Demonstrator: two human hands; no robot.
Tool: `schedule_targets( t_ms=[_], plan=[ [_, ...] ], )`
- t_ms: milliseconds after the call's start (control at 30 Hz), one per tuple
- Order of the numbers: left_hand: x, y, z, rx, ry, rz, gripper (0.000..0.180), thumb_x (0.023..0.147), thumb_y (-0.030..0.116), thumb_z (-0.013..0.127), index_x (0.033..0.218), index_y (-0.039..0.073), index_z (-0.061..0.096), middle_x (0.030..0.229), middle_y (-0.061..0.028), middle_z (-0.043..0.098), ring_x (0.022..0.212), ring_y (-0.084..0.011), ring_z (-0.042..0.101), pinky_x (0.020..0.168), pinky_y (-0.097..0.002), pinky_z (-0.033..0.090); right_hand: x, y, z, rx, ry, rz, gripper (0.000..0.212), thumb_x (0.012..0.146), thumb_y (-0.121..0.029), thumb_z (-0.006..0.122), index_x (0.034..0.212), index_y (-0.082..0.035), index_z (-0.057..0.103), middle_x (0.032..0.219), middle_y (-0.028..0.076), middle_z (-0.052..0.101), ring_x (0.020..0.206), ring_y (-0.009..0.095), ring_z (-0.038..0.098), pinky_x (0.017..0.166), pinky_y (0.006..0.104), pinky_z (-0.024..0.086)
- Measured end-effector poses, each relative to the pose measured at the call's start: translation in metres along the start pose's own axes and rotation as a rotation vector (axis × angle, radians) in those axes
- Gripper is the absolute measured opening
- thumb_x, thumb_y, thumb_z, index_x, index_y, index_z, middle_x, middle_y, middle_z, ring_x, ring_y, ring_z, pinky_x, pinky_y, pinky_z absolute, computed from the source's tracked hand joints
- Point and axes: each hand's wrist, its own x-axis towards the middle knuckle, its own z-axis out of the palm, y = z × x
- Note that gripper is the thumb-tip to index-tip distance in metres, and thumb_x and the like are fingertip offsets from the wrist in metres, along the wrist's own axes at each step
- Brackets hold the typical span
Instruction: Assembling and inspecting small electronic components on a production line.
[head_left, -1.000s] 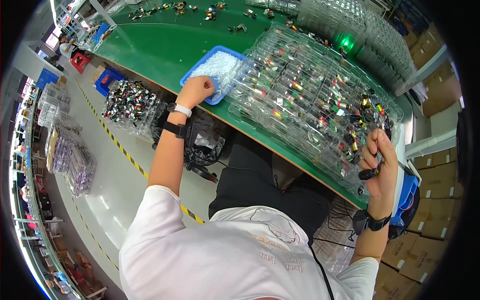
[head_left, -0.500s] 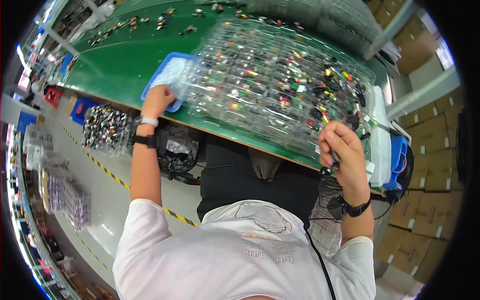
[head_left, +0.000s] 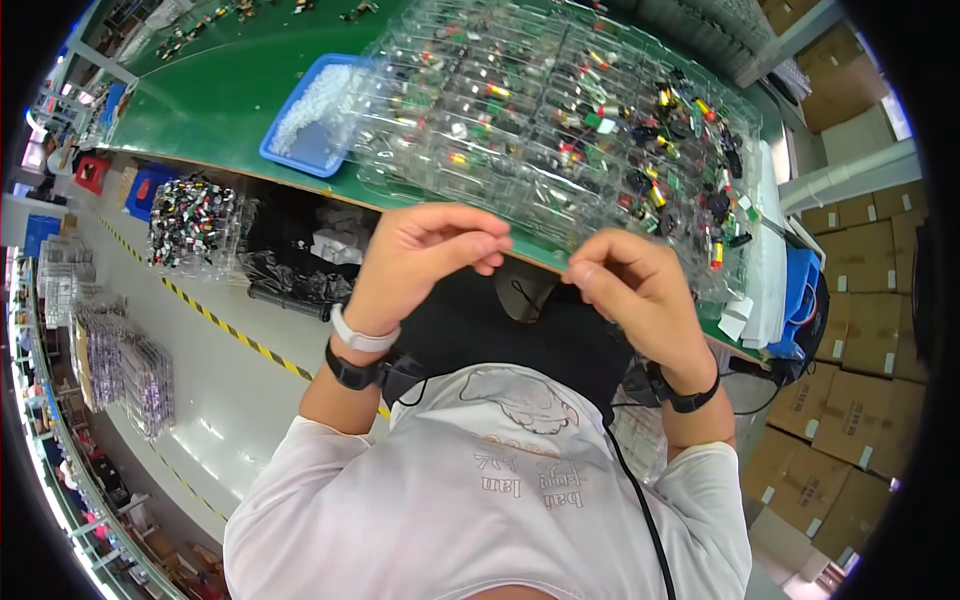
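My left hand (head_left: 425, 258) is closed in a pinch in front of the table's near edge, thumb against fingertips. Whatever it holds, if anything, is too small to make out. Facing it a short gap to the right, my right hand (head_left: 640, 290) also pinches with thumb and forefinger; its content is hidden as well. Beyond my left hand lies a blue tray (head_left: 268, 148) of small white pieces. A clear plastic compartment tray (head_left: 540, 205) spreads across the table past both hands, its cells holding small electronic parts with green boards, black pieces and red and yellow bits.
The green table (head_left: 200, 115) carries more loose parts at its far left. A bag of small parts (head_left: 190, 225) and black plastic bags (head_left: 290, 255) sit below its left side. Cardboard boxes (head_left: 860, 330) are stacked at the right, near a blue bin (head_left: 800, 290).
My left hand has come out of the blue tray and moved right, toward my body. My right hand has moved left, so both hands now face each other. The view has shifted slightly.
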Motion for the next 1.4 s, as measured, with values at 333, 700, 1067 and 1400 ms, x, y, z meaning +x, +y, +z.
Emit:
schedule_targets(
  t_ms=[333, 700, 1067, 1400],
  plan=[
    [0.006, -0.03, 0.041, 0.053, -0.079, 0.207, 0.019, 0.084, -0.011, 0.064, 0.102, -0.006, 0.068, 0.102, -0.0148, 0.066, 0.088, -0.0196, 0.068, 0.078, -0.0291, 0.058, -0.009, 0.008, 0.005, -0.216, 0.097, -0.066, 0.009, 0.089, -0.009, 0.064, 0.088, 0.0, 0.065, 0.075, 0.0, 0.063, 0.066, 0.004, 0.051, 0.056, 0.021, 0.037],
    [0.012, -0.036, 0.043, -0.097, -0.062, 0.207, 0.02, 0.085, -0.009, 0.065, 0.104, -0.005, 0.067, 0.106, -0.0118, 0.064, 0.096, -0.0163, 0.065, 0.085, -0.0275, 0.055, -0.004, 0.02, 0.003, -0.268, 0.137, -0.141, 0.01, 0.089, -0.01, 0.065, 0.086, -0.001, 0.065, 0.074, -0.001, 0.062, 0.064, 0.003, 0.05, 0.053, 0.0213, 0.035],
    [0.015, -0.04, 0.023, 0.181, -0.214, 0.477, 0.03, 0.087, -0.005, 0.06, 0.116, 0.0, 0.064, 0.103, -0.0095, 0.059, 0.087, -0.0138, 0.062, 0.07, -0.0243, 0.054, 0.0, 0.017, 0.003, 0.24, -0.117, 0.151, 0.007, 0.092, -0.012, 0.06, 0.091, -0.005, 0.062, 0.076, -0.003, 0.059, 0.061, 0.002, 0.05, 0.052, 0.0188, 0.039],
    [0.01, -0.023, 0.014, 0.036, -0.118, 0.123, 0.029, 0.093, 0.003, 0.056, 0.122, 0.001, 0.06, 0.113, -0.0086, 0.056, 0.088, -0.0111, 0.062, 0.071, -0.0234, 0.053, 0.113, -0.037, -0.158, 0.163, 0.135, 0.166, 0.016, 0.092, -0.018, 0.061, 0.097, -0.004, 0.063, 0.08, 0.0, 0.061, 0.066, 0.006, 0.059, 0.055, 0.0202, 0.047]
  ],
)
